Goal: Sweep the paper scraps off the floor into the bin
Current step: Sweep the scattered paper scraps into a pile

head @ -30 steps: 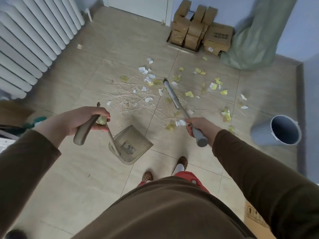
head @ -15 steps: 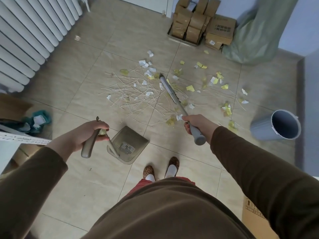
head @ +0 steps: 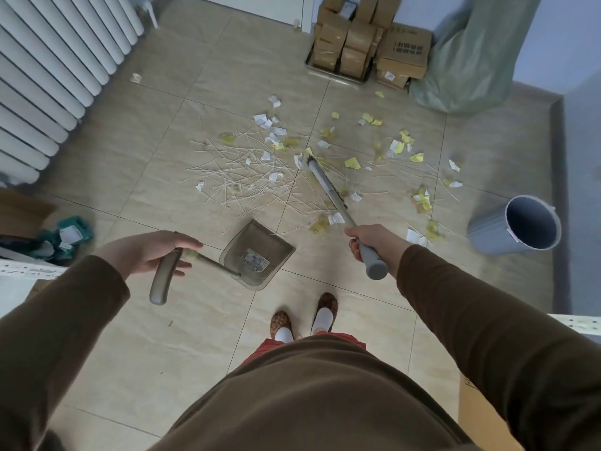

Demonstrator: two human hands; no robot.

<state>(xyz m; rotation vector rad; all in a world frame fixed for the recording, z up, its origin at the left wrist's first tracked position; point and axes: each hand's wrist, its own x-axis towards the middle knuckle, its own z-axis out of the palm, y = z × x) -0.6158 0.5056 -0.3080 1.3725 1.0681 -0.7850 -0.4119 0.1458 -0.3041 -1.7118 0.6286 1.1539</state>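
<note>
White and yellow paper scraps [head: 353, 162] lie scattered over the tiled floor, mixed with thin pale sticks [head: 240, 177]. My right hand [head: 374, 240] grips the grey broom handle [head: 328, 187], whose far end rests among the scraps. My left hand [head: 153, 252] holds the long handle of a tan dustpan [head: 257, 255], fingers loosened around the grip. The pan sits on the floor just short of the litter. A grey bin [head: 517, 222] stands at the right, tilted, its mouth showing.
A white radiator [head: 55, 70] runs along the left wall. Stacked cardboard boxes [head: 367, 43] and a green sack [head: 478, 56] stand at the far wall. A teal bundle [head: 68, 234] and a box lie at left. My feet [head: 302, 317] stand behind the dustpan.
My left hand has loosened its fingers on the dustpan handle, and the handle now tilts lower. The dustpan sits nearer the litter. The broom stays among the scraps.
</note>
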